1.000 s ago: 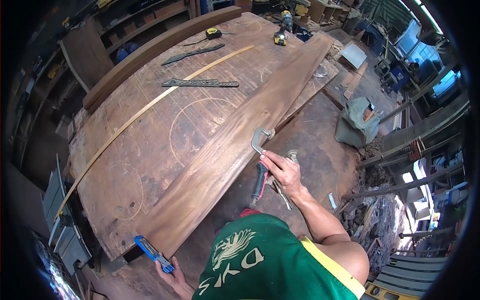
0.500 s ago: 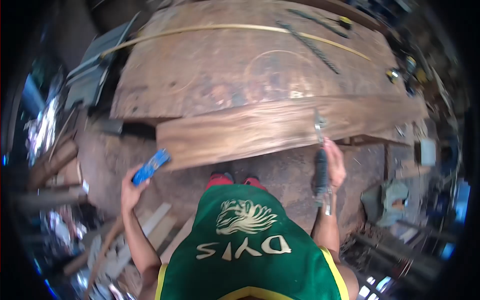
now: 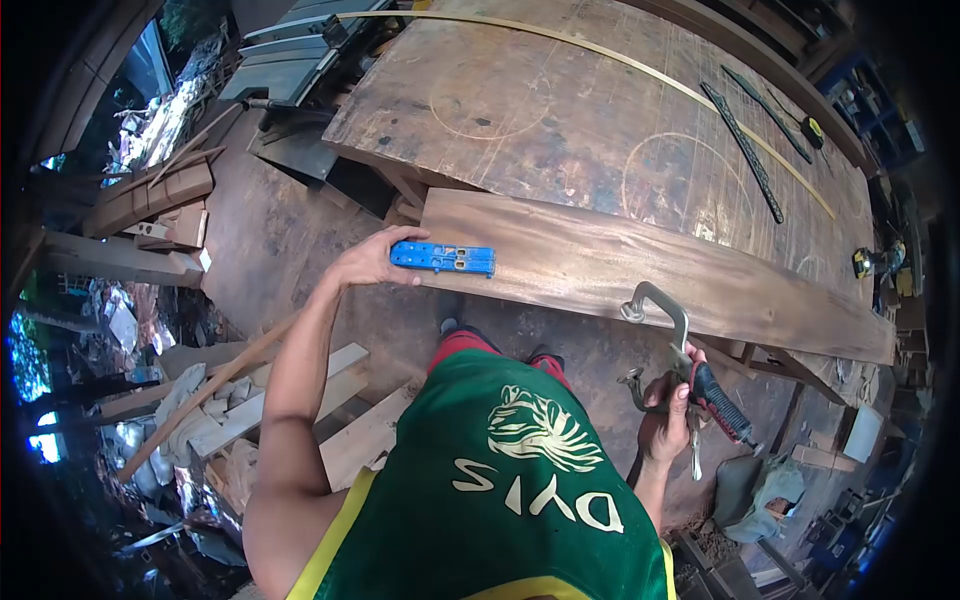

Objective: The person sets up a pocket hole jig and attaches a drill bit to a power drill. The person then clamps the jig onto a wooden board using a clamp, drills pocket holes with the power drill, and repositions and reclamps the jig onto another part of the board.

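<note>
A long brown wooden board (image 3: 590, 260) lies along the near edge of the workbench, jutting past it towards me. At the board's left end, my left hand (image 3: 375, 260) grips a blue pocket-hole jig (image 3: 442, 257), which lies over the board's face with its length along the board. Closed around a locking C-clamp (image 3: 678, 325) is my right hand (image 3: 665, 425), near the board's front edge. The clamp has curved metal jaws, spread apart with nothing between them, and a black and red handle.
On the workbench (image 3: 560, 130) are a long thin wooden strip (image 3: 560, 38), a black perforated bar (image 3: 742, 150) and a tape measure (image 3: 812, 132). A yellow and black power tool (image 3: 875, 262) sits at the right. Offcuts (image 3: 290, 400) lie on the floor at my left.
My left hand has brought the blue jig from beside the board onto its left end. The clamp in my right hand has turned, so its jaws now show. My view has rotated.
</note>
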`<action>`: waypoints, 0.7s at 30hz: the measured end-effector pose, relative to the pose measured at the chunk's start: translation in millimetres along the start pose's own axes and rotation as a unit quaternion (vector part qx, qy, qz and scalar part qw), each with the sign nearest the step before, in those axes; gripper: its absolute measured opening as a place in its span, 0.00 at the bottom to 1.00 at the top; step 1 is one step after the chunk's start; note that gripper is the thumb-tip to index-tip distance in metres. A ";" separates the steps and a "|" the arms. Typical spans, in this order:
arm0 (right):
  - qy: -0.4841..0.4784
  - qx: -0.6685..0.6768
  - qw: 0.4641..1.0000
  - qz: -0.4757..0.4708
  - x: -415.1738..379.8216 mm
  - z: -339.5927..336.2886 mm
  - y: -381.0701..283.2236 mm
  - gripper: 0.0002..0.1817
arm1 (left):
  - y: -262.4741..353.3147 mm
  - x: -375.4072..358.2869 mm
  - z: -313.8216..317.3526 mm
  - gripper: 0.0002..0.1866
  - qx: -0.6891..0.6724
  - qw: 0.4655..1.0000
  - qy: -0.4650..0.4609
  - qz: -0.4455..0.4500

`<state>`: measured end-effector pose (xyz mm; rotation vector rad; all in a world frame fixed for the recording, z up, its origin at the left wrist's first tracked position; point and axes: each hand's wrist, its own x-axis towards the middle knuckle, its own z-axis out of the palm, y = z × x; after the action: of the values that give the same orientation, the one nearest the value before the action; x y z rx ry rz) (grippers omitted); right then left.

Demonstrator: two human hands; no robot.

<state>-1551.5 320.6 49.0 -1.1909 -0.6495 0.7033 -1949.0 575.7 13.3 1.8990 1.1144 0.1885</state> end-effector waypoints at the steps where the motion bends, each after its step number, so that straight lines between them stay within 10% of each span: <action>1: -0.004 -0.001 1.000 0.009 -3.5 6.5 1.2 0.39 | 1.3 2.6 -3.8 0.33 -0.001 1.000 -0.006 0.003; 6: -0.041 0.073 0.996 -0.016 -14.7 46.5 10.8 0.31 | -22.6 2.2 -29.6 0.27 -0.187 0.972 -0.087 -0.115; 21: 0.152 -0.039 0.984 -0.088 -109.9 235.0 23.1 0.39 | -69.0 12.0 -6.6 0.38 -0.083 0.994 -0.015 0.068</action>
<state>-1804.0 379.2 75.5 -1.2630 -0.5207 0.3397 -1988.4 602.1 -38.6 1.8220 0.9208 0.3184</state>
